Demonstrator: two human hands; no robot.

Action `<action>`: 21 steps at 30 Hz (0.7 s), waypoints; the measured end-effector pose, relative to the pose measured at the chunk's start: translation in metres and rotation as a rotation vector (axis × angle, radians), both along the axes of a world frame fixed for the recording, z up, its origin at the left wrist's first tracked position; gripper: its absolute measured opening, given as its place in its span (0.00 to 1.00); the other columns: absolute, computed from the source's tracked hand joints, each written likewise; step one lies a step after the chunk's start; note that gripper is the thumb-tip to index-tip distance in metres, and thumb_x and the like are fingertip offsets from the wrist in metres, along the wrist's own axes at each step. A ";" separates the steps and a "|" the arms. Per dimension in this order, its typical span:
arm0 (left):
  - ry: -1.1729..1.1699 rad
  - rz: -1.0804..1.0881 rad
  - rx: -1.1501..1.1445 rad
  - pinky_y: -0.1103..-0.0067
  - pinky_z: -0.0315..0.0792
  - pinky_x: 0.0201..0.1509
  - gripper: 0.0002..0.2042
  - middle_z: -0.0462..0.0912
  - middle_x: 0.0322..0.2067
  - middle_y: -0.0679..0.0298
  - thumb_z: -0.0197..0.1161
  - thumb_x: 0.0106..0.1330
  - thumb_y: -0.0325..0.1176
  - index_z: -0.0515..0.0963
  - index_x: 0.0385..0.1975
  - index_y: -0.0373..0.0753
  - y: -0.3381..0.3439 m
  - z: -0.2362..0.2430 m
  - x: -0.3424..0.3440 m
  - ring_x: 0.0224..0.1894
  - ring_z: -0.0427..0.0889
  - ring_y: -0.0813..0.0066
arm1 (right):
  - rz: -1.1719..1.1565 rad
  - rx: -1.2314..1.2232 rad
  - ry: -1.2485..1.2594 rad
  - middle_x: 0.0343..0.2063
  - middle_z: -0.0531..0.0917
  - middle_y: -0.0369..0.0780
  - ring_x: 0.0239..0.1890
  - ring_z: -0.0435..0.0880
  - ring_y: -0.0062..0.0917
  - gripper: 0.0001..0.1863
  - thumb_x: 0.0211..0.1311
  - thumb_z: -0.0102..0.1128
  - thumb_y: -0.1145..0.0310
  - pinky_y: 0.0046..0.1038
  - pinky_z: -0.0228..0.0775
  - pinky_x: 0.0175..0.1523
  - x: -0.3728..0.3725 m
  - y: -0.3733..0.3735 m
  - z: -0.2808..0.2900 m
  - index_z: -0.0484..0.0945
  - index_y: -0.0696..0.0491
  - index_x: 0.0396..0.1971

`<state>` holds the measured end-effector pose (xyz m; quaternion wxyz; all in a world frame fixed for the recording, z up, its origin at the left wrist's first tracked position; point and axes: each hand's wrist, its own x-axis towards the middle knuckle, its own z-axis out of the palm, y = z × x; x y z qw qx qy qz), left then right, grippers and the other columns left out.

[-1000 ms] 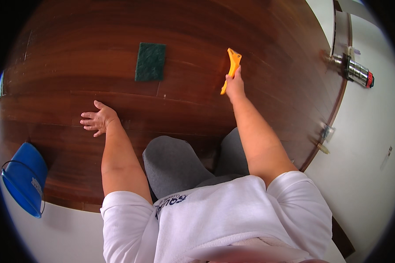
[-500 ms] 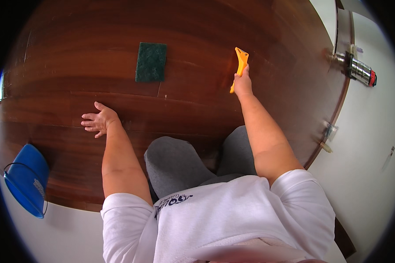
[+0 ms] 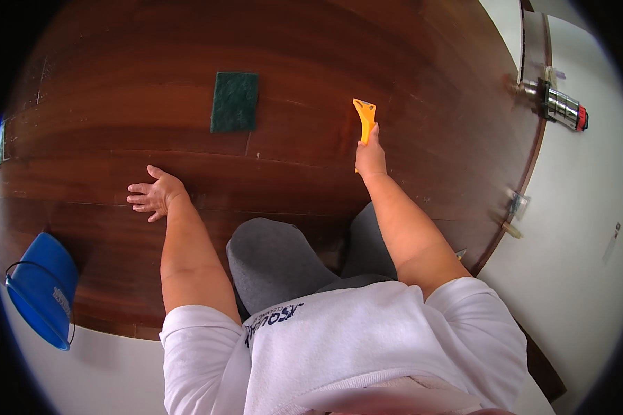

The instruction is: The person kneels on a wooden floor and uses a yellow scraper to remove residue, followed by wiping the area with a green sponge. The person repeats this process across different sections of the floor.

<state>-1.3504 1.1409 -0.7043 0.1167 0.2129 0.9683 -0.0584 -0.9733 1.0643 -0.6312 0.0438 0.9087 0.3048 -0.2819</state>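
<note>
In my right hand [image 3: 372, 158] is a yellow scraper [image 3: 365, 119], its fingers wrapped round the handle and its wide head pointing away from me. It is over the dark wooden floor [image 3: 304, 131], right of centre; whether the blade touches the boards I cannot tell. My left hand [image 3: 158, 194] rests on the boards at the left, palm down with fingers spread, holding nothing. Between the hands and farther off, a dark green scouring pad [image 3: 235, 102] lies flat on the wood.
A blue bucket [image 3: 45, 287] with a black handle stands at the lower left. Past the wood's right edge, a silver cylinder with a red end [image 3: 566, 109] lies over the white surface [image 3: 567, 221]. Small items [image 3: 516, 211] sit along that edge. My grey-clad knees [image 3: 277, 256] are close in front.
My right hand has drawn the scraper back toward me and slightly left. My left hand stays in place, and the whole view has shifted a little.
</note>
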 end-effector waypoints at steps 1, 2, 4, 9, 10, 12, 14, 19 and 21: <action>0.000 -0.001 0.005 0.51 0.39 0.63 0.36 0.38 0.65 0.59 0.32 0.61 0.62 0.42 0.64 0.45 0.000 0.000 0.000 0.67 0.37 0.60 | -0.004 0.010 -0.003 0.39 0.76 0.55 0.42 0.75 0.46 0.34 0.60 0.43 0.69 0.39 0.67 0.46 -0.001 0.001 0.000 0.39 0.49 0.63; 0.003 -0.004 0.009 0.51 0.39 0.63 0.36 0.38 0.65 0.59 0.33 0.61 0.62 0.42 0.64 0.45 0.000 0.000 0.000 0.67 0.37 0.60 | -0.029 -0.009 -0.006 0.39 0.76 0.55 0.42 0.75 0.46 0.34 0.60 0.43 0.69 0.39 0.67 0.46 -0.003 0.000 0.001 0.39 0.49 0.63; 0.008 -0.011 0.010 0.51 0.38 0.63 0.36 0.38 0.65 0.59 0.33 0.61 0.62 0.42 0.64 0.45 -0.001 0.000 -0.001 0.67 0.37 0.60 | -0.017 0.002 -0.027 0.38 0.76 0.54 0.42 0.76 0.45 0.34 0.60 0.43 0.69 0.39 0.67 0.46 -0.006 0.000 0.002 0.39 0.49 0.63; -0.002 -0.007 0.014 0.50 0.38 0.62 0.36 0.39 0.65 0.58 0.33 0.61 0.63 0.42 0.64 0.45 -0.001 -0.002 -0.002 0.67 0.38 0.59 | -0.044 -0.082 -0.040 0.38 0.76 0.53 0.42 0.76 0.45 0.34 0.60 0.43 0.69 0.39 0.67 0.46 -0.009 0.001 -0.001 0.39 0.48 0.63; -0.001 -0.011 0.014 0.50 0.39 0.62 0.36 0.39 0.65 0.58 0.33 0.61 0.63 0.43 0.64 0.45 -0.001 -0.002 -0.003 0.67 0.38 0.59 | -0.024 -0.019 -0.042 0.39 0.76 0.53 0.42 0.76 0.45 0.34 0.60 0.43 0.69 0.39 0.67 0.47 -0.008 0.001 -0.002 0.39 0.48 0.63; 0.004 -0.015 0.008 0.50 0.39 0.62 0.37 0.39 0.65 0.58 0.33 0.61 0.63 0.43 0.64 0.45 -0.002 -0.002 -0.003 0.67 0.38 0.59 | -0.011 0.060 -0.055 0.39 0.76 0.53 0.43 0.75 0.44 0.34 0.60 0.44 0.69 0.39 0.67 0.47 -0.007 0.003 -0.002 0.38 0.48 0.63; 0.010 -0.016 0.007 0.50 0.39 0.62 0.37 0.39 0.65 0.58 0.34 0.61 0.63 0.43 0.64 0.45 -0.002 -0.003 -0.003 0.67 0.38 0.59 | -0.042 -0.033 -0.034 0.40 0.76 0.53 0.43 0.75 0.44 0.34 0.60 0.43 0.69 0.39 0.67 0.48 -0.005 0.004 -0.001 0.38 0.48 0.63; 0.006 -0.012 0.008 0.50 0.39 0.62 0.36 0.39 0.65 0.58 0.33 0.61 0.62 0.43 0.64 0.45 -0.002 -0.006 -0.004 0.67 0.38 0.59 | -0.034 -0.025 -0.057 0.41 0.75 0.53 0.43 0.76 0.44 0.33 0.61 0.43 0.69 0.38 0.67 0.48 -0.002 0.009 0.006 0.39 0.47 0.63; 0.020 -0.019 -0.006 0.50 0.40 0.62 0.36 0.39 0.65 0.59 0.33 0.61 0.62 0.43 0.64 0.46 -0.003 -0.005 -0.004 0.67 0.38 0.60 | -0.079 0.087 -0.039 0.42 0.75 0.53 0.43 0.76 0.44 0.33 0.61 0.43 0.68 0.37 0.68 0.47 -0.001 0.011 0.009 0.39 0.47 0.63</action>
